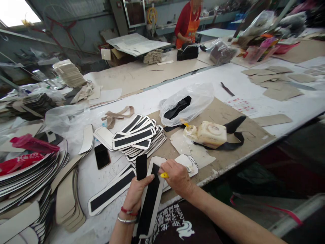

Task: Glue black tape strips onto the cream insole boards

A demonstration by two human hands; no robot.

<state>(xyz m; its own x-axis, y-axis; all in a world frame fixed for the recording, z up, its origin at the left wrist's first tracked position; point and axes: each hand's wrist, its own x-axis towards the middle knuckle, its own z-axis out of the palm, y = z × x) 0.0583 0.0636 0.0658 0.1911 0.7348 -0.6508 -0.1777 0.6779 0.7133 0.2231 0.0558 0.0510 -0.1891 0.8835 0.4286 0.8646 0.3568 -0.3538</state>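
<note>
My left hand (135, 194) grips a long cream panel (157, 189) with rounded ends, its thumb pressing on the black strip (148, 206) that runs down the panel's middle. A black band end (141, 165) stands up beside that thumb. At the panel's far end my right hand (177, 178) is closed around a small yellow-handled tool (164, 175); its working end is hidden by the fingers. Left of my hands lies a finished-looking cream panel with a black centre (114, 190). Beyond them is a loose pile of similar panels (133, 139).
A stained plastic glue container (212, 134) stands on brown board, a yellow stick in its mouth. Behind it lies a clear bag (200, 98) with black material inside. A phone (102, 156) and stacked curved panels (69, 200) are leftward. Across the table stands a person in an orange apron (191, 28).
</note>
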